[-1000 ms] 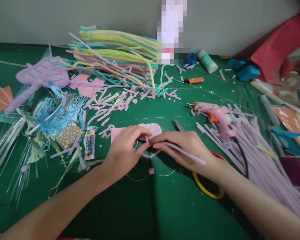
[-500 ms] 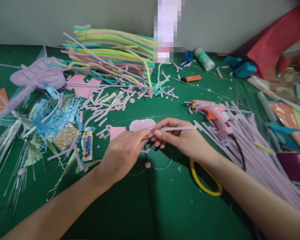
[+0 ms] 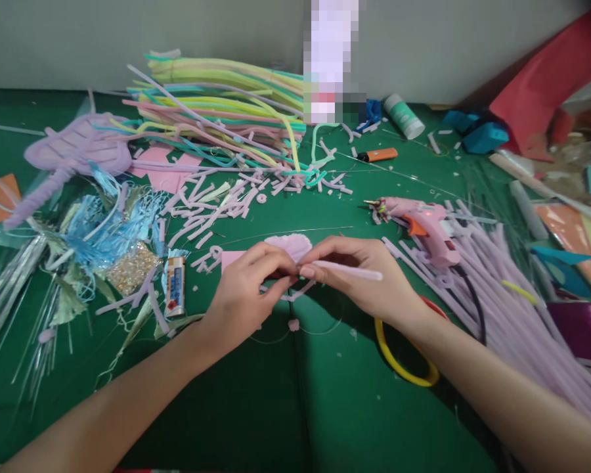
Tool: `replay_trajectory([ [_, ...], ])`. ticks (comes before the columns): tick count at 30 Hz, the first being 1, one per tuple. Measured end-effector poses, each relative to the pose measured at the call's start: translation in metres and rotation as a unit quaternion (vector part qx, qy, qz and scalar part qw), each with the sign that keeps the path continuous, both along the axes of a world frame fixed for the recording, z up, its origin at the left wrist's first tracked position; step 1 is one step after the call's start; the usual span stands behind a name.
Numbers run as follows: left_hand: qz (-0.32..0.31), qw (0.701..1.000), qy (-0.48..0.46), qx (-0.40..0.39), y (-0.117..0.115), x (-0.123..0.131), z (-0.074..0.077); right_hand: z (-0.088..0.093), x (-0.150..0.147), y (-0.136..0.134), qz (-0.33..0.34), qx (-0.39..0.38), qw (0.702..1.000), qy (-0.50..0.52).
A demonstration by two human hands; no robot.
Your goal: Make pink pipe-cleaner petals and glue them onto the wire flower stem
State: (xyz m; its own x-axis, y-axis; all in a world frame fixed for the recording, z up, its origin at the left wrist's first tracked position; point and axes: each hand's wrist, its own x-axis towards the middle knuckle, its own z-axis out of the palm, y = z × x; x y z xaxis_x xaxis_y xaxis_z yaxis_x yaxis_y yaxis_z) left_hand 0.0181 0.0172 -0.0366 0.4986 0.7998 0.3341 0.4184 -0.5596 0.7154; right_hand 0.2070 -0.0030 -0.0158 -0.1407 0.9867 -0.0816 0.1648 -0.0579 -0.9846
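Over the middle of the table my two hands meet, fingertips nearly touching. My right hand [image 3: 347,263] pinches a lilac pipe cleaner [image 3: 359,270], whose free end sticks out to the right across the palm. My left hand [image 3: 256,279] is closed in a pinch at the pipe cleaner's other end, which the fingers mostly hide. Just behind the fingertips shows a fluffy lilac oval piece [image 3: 291,246], partly covered. Below the hands a bent lilac strip [image 3: 295,294] and a small pink bit [image 3: 293,325] are visible. A pink paper square [image 3: 230,259] lies behind my left hand.
A pink glue gun [image 3: 431,226] rests at right by long lilac pipe cleaners [image 3: 502,309]. Under my right forearm is a yellow loop [image 3: 391,361]. Cut pieces [image 3: 231,203], coloured stems [image 3: 217,112], a lilac wrapped shape [image 3: 79,151] and an orange lighter [image 3: 377,155] lie behind.
The pipe cleaner's free end has tilted downward. The left fingers have curled up more around the pinch, and the fluffy oval piece shows slightly further right.
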Motion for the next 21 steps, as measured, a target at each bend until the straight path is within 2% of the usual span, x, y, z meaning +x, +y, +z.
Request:
replay_trajectory([
  [3,0.026,0.999,0.010,-0.046,0.002,-0.002,0.002,0.000,0.001,-0.002,0.046,0.054,0.996,-0.058],
  [5,0.015,0.999,0.020,-0.037,0.005,-0.004,0.004,-0.002,0.002,-0.003,0.049,0.124,0.982,-0.132],
  [8,-0.008,1.000,0.028,-0.005,0.011,-0.009,0.005,-0.006,0.003,-0.003,0.054,0.233,0.940,-0.243],
  [10,-0.017,1.000,0.021,-0.004,0.014,-0.011,0.006,-0.008,0.003,-0.003,0.074,0.275,0.914,-0.288],
  [14,-0.030,0.999,0.008,-0.025,0.016,-0.014,0.006,-0.011,0.002,-0.002,0.067,0.314,0.889,-0.327],
  [18,-0.072,0.997,0.005,0.015,0.018,-0.014,0.008,-0.011,0.003,-0.001,0.077,0.324,0.884,-0.328],
  [21,-0.067,0.997,0.006,0.024,0.019,-0.015,0.009,-0.010,0.003,-0.001,0.094,0.330,0.882,-0.322],
])
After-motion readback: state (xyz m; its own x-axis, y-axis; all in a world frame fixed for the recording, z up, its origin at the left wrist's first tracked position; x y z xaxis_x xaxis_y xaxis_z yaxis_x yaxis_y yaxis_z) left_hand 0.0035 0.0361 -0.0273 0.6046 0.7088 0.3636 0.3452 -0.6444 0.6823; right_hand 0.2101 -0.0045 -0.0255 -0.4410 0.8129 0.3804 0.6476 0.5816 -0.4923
